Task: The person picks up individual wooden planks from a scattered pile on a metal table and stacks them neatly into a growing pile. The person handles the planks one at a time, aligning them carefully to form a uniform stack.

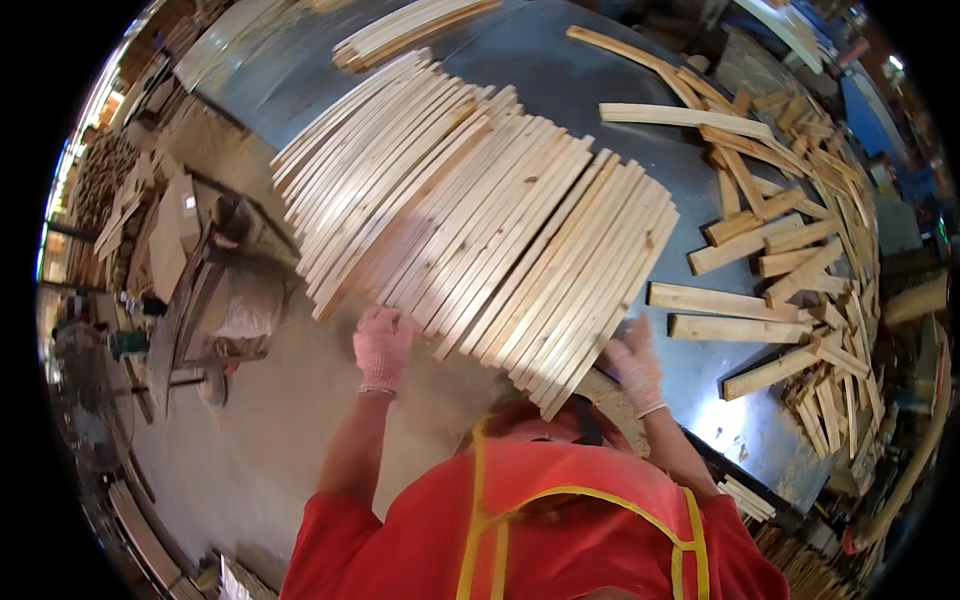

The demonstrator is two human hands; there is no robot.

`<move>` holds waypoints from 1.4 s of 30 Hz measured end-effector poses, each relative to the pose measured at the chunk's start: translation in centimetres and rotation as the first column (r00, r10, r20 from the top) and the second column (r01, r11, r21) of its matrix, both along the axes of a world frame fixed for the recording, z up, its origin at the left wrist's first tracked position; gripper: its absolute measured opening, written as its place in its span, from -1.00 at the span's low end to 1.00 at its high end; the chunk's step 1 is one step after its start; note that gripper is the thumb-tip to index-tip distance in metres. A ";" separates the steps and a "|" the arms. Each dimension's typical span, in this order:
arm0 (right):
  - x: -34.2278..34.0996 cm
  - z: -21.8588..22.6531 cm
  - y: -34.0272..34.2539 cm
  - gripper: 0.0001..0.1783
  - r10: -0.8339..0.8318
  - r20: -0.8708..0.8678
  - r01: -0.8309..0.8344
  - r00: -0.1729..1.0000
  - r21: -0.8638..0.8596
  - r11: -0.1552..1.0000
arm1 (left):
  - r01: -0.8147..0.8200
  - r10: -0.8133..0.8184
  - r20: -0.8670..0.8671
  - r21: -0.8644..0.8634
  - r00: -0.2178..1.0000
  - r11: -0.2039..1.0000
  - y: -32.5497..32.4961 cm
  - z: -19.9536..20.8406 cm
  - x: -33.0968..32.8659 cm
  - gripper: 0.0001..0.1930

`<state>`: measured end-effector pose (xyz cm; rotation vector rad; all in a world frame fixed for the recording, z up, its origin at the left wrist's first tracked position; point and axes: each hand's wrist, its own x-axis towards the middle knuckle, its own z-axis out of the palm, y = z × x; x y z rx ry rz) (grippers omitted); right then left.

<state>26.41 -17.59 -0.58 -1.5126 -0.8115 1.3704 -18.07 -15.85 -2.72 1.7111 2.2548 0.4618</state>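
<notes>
Many pale wooden strips lie side by side in a broad row on a dark metal table, their near ends jutting past its edge toward me. My left hand, in a pinkish-white glove, is curled closed at the near ends on the left part of the row. Whether a strip is between its fingers is hidden. My right hand, gloved too, is beside the right-hand edge of the row, its thumb and fingers apart. It is slightly blurred.
A loose heap of wood offcuts covers the table's right side. Another bundle of strips lies at the far edge. On the left stand a machine-like wooden stand and stacked timber. More strips lie below the table's near right edge.
</notes>
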 end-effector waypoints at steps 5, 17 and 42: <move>9.7 -7.3 1.4 -0.37 -0.375 0.005 0.373 0.927 0.074 0.925 | -0.460 0.620 0.781 -0.526 0.070 0.715 -2.4 -4.8 1.3 -0.66; 12.5 -6.4 2.0 -0.46 -0.384 -0.066 0.382 0.921 -0.040 0.923 | -0.081 0.182 0.966 -0.169 0.184 0.982 1.9 10.5 0.1 -0.38; 9.3 0.4 8.3 -0.31 0.057 -0.219 -0.059 0.974 -0.002 0.998 | 0.111 -0.115 -0.689 -0.050 0.716 0.993 11.3 3.9 -3.8 -0.31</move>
